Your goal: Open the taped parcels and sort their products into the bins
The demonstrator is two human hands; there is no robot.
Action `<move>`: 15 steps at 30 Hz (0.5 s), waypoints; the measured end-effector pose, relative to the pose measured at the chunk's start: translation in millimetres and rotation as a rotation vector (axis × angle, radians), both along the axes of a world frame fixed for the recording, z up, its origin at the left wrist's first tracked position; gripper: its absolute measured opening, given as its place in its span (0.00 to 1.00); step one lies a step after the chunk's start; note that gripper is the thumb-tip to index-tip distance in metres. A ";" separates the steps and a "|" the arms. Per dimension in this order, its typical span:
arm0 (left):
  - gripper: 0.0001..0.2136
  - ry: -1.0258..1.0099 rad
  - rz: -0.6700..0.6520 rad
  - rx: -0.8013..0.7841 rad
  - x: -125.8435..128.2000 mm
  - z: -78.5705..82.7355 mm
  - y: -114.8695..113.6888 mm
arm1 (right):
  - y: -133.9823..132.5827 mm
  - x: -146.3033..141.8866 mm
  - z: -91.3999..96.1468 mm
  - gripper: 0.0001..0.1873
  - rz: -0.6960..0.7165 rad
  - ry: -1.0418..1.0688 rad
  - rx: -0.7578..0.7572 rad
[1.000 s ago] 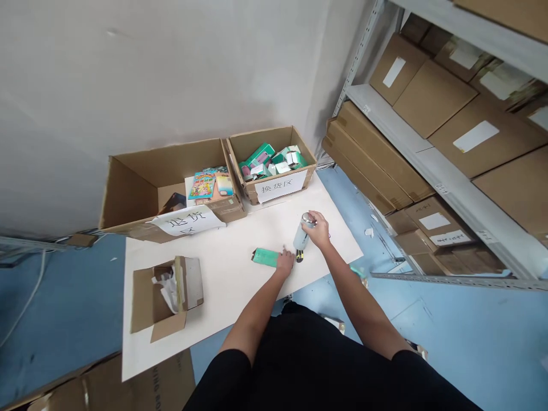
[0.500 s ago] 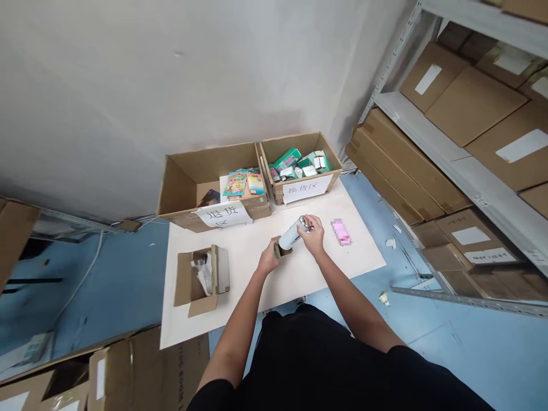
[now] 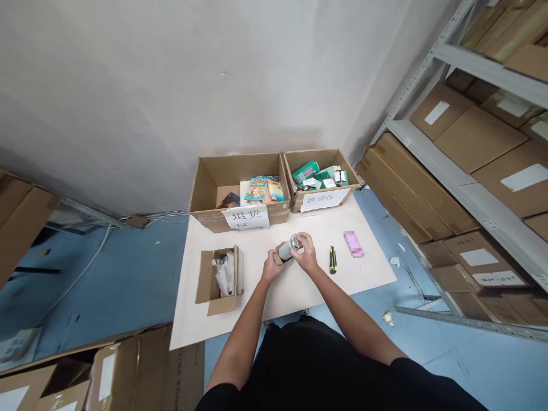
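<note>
My left hand [image 3: 270, 267] is closed around a small open carton [image 3: 277, 258] over the middle of the white table [image 3: 274, 297]. A pale vacuum flask [image 3: 284, 250] with a shiny metal lid leans in the carton's mouth, its lower part hidden inside. My right hand [image 3: 305, 254] grips the flask near its lid. To the right of that hand lies a black and yellow utility knife [image 3: 333, 260]. Beyond the knife is a pink pixelated item [image 3: 353, 244].
An open cardboard box [image 3: 203, 277] holding a white plastic bag [image 3: 225, 274] stands at left. Behind are a labelled carton with booklets [image 3: 205, 217] and another with green packages [image 3: 295, 204]. A metal shelf [image 3: 428, 145] loaded with boxes rises at right; stacked cartons [image 3: 145, 365] sit lower left.
The flask has gone deeper into the small carton, and my hands are closer together. My view has shifted left, and the utility knife, earlier hidden by my right arm, shows.
</note>
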State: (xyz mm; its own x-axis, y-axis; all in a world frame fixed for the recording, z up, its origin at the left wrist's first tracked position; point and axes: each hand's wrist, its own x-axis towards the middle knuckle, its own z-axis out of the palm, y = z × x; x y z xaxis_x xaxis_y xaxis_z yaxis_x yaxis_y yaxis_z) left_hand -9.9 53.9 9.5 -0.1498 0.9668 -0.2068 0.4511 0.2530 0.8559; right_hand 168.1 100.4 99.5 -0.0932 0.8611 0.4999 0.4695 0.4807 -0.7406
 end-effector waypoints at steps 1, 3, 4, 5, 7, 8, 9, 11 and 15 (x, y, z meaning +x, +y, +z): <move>0.31 -0.014 0.001 -0.001 -2.2 -0.2 0.6 | -2.4 -3.1 -1.5 0.22 0.028 -0.021 0.004; 0.32 -0.043 -0.023 -0.002 -4.9 -0.1 2.3 | -7.4 -5.6 -5.1 0.22 0.089 -0.070 0.006; 0.32 -0.051 -0.034 -0.008 -5.4 0.2 3.1 | -10.0 -5.4 -7.5 0.21 0.123 -0.097 0.000; 0.31 -0.056 -0.046 -0.017 -5.2 0.5 3.7 | -12.6 -4.6 -10.7 0.21 0.151 -0.123 -0.012; 0.29 -0.067 -0.070 -0.034 -3.9 0.7 3.7 | -17.3 -3.0 -20.2 0.20 0.187 -0.167 -0.052; 0.28 -0.072 -0.080 -0.037 -3.1 0.4 3.1 | -19.1 -2.5 -26.6 0.20 0.192 -0.182 -0.081; 0.27 -0.077 -0.085 -0.036 -2.6 -0.3 2.2 | -20.4 -2.3 -34.1 0.20 0.188 -0.193 -0.115; 0.26 -0.088 -0.094 -0.020 -2.6 -2.7 0.2 | -21.9 -2.1 -50.7 0.20 0.184 -0.209 -0.189; 0.27 -0.144 -0.107 0.034 -4.6 -8.8 -0.8 | -23.6 3.9 -79.8 0.27 0.210 -0.227 -0.289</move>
State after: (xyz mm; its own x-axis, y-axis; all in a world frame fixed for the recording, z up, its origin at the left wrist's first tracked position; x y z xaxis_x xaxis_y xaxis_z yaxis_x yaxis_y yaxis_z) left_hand -14.5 53.2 0.8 -0.0165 0.9824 -0.1860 0.3464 0.1801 0.9206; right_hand 172.0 76.8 19.6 -0.3619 0.9132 0.1872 0.5500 0.3713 -0.7481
